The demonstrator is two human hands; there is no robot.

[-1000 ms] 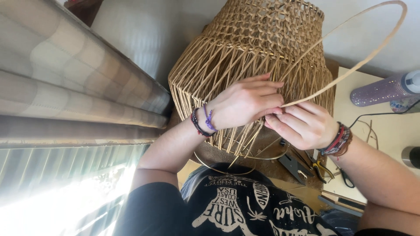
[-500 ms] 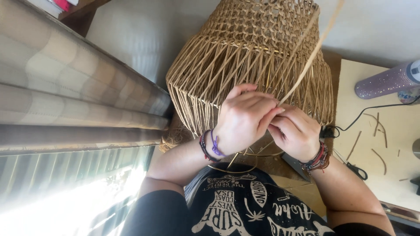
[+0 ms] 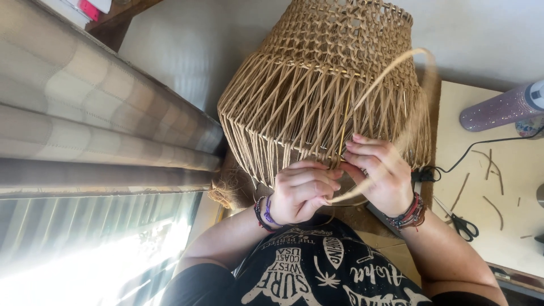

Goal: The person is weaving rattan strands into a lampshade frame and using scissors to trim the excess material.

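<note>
A large woven rattan basket frame [image 3: 328, 85] fills the upper middle of the head view, its loose vertical strands pointing toward me. My left hand [image 3: 300, 192] is curled around the strands at the near rim. My right hand [image 3: 379, 173] pinches a long loose cane strand [image 3: 396, 73] that loops up and over the basket's right side, blurred by motion. Both hands touch at the rim. Bead bracelets sit on both wrists.
A pale worktable [image 3: 498, 187] lies to the right with scissors [image 3: 462, 224], cane offcuts, a black cable and a glittery purple bottle [image 3: 501, 107]. A checked curtain [image 3: 85, 113] and a bright window are on the left.
The loose cane strand has swung from a wide loop at the right into a tighter arc over the basket. Both hands have shifted lower along the near rim.
</note>
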